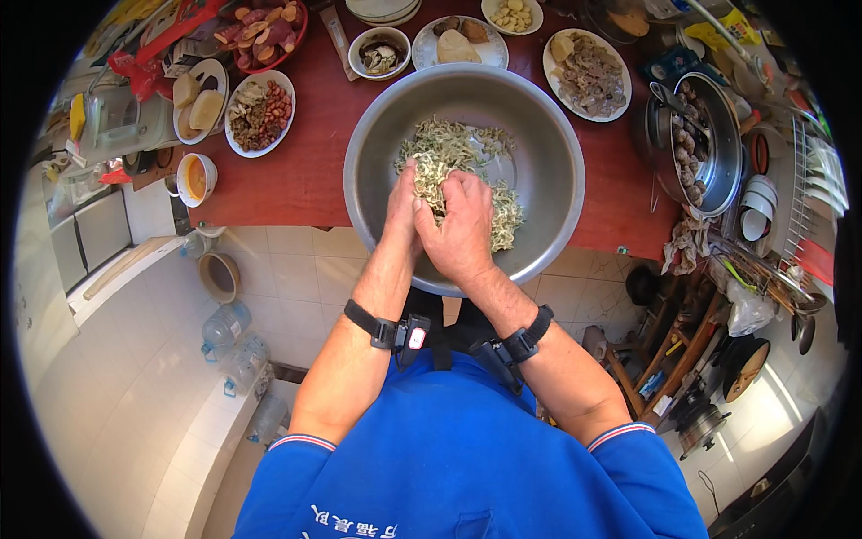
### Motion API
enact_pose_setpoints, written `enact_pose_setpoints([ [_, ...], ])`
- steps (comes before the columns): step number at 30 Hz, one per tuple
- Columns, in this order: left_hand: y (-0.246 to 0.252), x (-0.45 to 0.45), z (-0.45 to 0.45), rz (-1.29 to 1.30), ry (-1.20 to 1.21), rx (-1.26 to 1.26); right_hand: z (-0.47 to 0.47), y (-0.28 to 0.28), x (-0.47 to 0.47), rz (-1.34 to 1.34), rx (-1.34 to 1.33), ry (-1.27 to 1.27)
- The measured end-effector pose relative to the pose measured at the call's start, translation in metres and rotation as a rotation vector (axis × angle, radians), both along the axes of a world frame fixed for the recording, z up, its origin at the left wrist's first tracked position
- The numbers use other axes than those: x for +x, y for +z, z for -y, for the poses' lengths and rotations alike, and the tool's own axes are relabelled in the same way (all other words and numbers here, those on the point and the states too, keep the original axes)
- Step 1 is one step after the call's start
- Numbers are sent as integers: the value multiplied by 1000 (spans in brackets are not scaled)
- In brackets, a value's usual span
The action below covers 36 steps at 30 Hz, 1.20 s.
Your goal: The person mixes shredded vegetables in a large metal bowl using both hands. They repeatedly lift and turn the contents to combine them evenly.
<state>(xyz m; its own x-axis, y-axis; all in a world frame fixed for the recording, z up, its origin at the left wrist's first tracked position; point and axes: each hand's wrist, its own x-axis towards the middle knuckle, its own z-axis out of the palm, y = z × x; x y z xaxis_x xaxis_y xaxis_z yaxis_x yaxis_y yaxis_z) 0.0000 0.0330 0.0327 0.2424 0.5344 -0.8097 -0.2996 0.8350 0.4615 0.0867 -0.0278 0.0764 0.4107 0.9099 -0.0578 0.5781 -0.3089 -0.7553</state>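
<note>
A large metal basin stands at the front edge of the red table, holding shredded pale green and whitish plant matter that looks like dried or wilted vegetable. Inside the basin my left hand and my right hand are cupped towards each other around a clump of the shreds. Part of the clump shows between the palms and above the fingers; the fingers' undersides are hidden. More shreds lie beyond the hands and to their right on the basin floor.
Around the basin on the red table are a plate of peanuts and chopped food, a small dark-filled bowl, a plate with pale lumps, a plate of sliced food, a mug and a metal pot.
</note>
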Motion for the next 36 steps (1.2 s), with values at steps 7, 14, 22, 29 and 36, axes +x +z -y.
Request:
enact_pose_setpoints([
  [7,10,12,10,-117,18,29,-17,-2,2,81,16,-61],
  [14,29,21,3,-243,-4,-54,-35,-19,13,-47,-26,-144],
  [22,8,10,5,-256,-80,198,-43,-50,25,-209,-181,-368],
  [29,-11,-12,-9,-315,-202,409,-43,-80,72,51,-138,-230],
  [36,-41,5,-20,-426,-310,369,-60,-98,68,-132,-286,-98],
])
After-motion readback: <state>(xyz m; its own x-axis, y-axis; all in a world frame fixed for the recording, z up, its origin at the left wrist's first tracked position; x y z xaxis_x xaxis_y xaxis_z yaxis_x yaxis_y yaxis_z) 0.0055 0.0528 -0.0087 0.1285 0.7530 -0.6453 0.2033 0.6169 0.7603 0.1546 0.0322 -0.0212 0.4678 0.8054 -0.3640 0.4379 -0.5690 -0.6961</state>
